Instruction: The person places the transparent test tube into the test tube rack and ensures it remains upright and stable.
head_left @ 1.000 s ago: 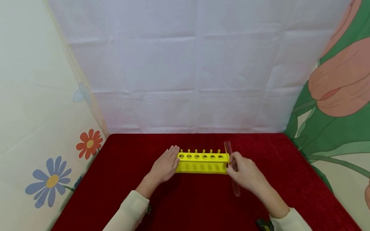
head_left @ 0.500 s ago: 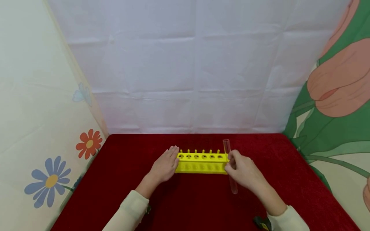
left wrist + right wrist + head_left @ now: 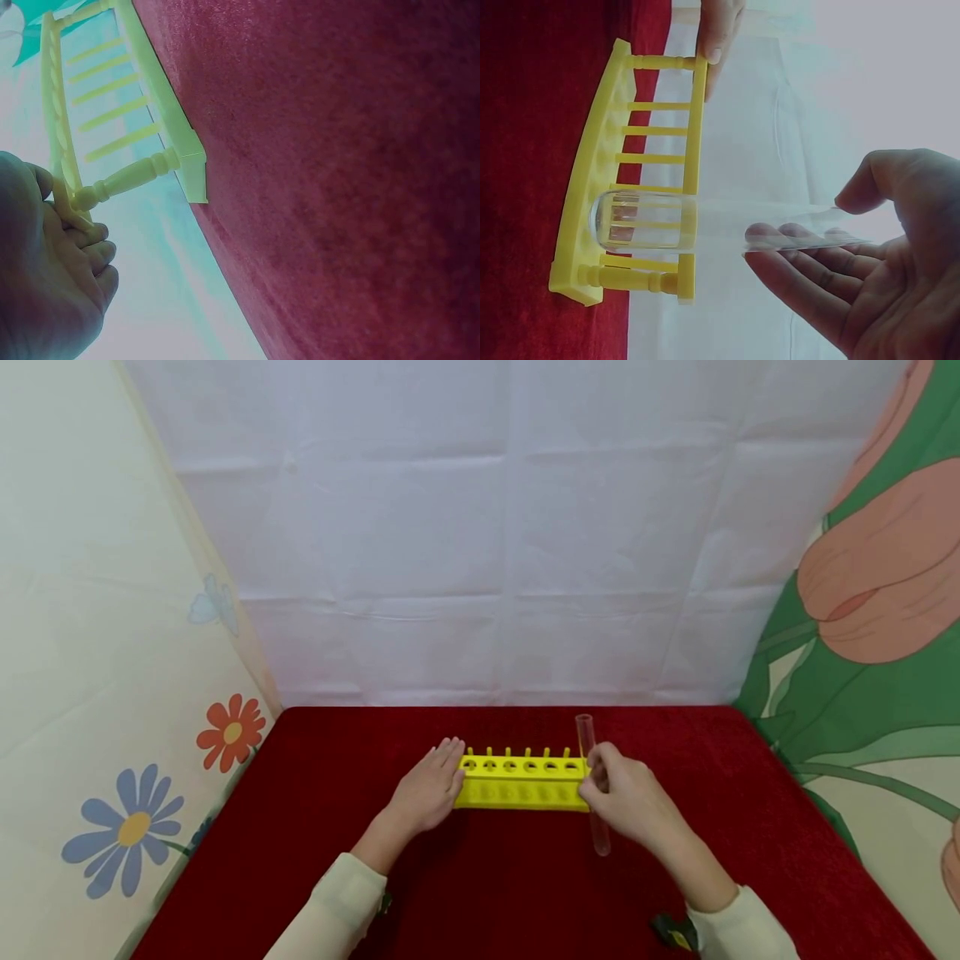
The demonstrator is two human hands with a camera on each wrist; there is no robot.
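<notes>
A yellow test tube rack (image 3: 522, 792) stands on the red cloth, a row of holes along its top bar and pegs behind. At its left end my left hand (image 3: 429, 785) holds the top bar, thumb in front and fingers over the end. In the left wrist view the bar's end shows between thumb and fingers (image 3: 103, 256). My right hand (image 3: 628, 793) pinches a clear test tube (image 3: 601, 837) between thumb and fingers. The tube is near upright, mouth up, in front of the rack's right end. Its rounded bottom (image 3: 604, 221) overlaps the rack in the right wrist view.
Dark red cloth (image 3: 480, 893) covers the table. Behind it hangs a creased white sheet (image 3: 510, 568). Flower-printed panels flank both sides, with a blue flower (image 3: 133, 829) at left and a pink tulip (image 3: 885, 568) at right. A dark strap (image 3: 671, 933) shows by the right sleeve.
My right hand has moved slightly left and away from me with the test tube, which now stands a little straighter beside the rack's right end. My left hand and the rack stay put.
</notes>
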